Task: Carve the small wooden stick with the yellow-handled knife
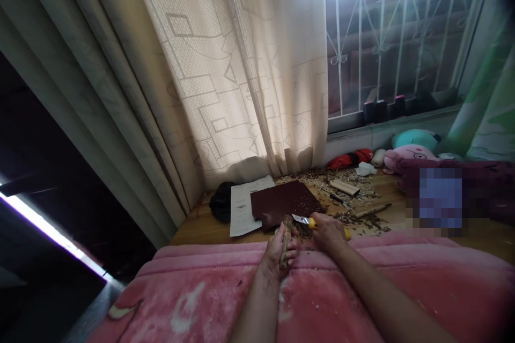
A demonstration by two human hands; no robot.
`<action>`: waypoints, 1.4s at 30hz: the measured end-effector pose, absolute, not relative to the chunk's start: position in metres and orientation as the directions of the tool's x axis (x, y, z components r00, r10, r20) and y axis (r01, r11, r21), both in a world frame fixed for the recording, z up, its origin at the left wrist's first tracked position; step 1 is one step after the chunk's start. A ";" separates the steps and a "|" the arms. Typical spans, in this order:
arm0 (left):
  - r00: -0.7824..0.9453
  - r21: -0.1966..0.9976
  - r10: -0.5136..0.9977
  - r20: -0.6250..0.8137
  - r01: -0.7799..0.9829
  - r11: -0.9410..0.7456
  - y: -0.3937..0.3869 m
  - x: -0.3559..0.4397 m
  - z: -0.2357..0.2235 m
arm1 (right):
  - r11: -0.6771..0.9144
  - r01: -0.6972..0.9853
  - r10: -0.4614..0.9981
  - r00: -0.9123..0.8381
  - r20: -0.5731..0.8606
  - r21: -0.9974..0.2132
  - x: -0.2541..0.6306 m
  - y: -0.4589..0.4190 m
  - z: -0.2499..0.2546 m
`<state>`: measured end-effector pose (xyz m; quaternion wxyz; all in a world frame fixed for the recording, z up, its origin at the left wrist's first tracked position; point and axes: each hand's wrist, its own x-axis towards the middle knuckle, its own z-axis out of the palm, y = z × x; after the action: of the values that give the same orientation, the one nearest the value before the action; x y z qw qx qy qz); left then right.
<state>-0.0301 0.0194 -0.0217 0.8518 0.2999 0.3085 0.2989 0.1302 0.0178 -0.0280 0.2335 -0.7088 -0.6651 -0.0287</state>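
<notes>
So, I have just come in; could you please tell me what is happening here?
A person's left hand grips a rough brown stick, while the right hand holds a yellow-handled knife. The blade is at the stick's upper end; whether it touches is hard to tell. Brown and pale shavings lie scattered on the wooden table, and a dark red sheet partly covers white paper.
</notes>
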 end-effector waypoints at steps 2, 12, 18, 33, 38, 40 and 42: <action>0.640 0.691 0.677 -0.364 -0.302 0.657 0.020 -0.030 -0.021 | 0.018 0.962 0.924 0.088 0.372 -0.273 0.128 0.017 -0.026; 0.682 0.592 0.593 -0.428 -0.284 0.754 0.023 -0.029 -0.018 | 0.103 0.969 0.955 -0.033 0.294 -0.223 0.116 0.010 -0.016; 0.731 0.535 0.564 -0.385 -0.321 0.781 0.021 -0.030 -0.018 | 0.077 0.968 0.958 -0.006 0.287 -0.238 0.116 0.012 -0.023; 0.850 0.609 0.502 -0.159 -0.315 0.728 0.002 -0.036 -0.006 | -0.078 0.905 0.896 0.247 0.369 -0.417 0.130 0.018 -0.022; 0.837 0.707 0.541 -0.081 -0.334 0.623 -0.003 -0.035 -0.002 | -0.055 0.898 0.888 0.244 0.390 -0.436 0.132 0.019 -0.025; 0.824 0.749 0.562 -0.074 -0.327 0.577 -0.004 -0.033 -0.001 | -0.058 0.893 0.886 0.252 0.389 -0.446 0.132 0.019 -0.026; 0.773 0.799 0.633 -0.046 -0.352 0.488 -0.004 -0.031 -0.003 | -0.062 0.891 0.885 0.257 0.388 -0.449 0.132 0.020 -0.026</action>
<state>-0.0305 -0.0042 -0.0025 0.8457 0.4139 0.1694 0.2912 0.1324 0.0195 -0.0260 0.3124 -0.7285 -0.6096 -0.0052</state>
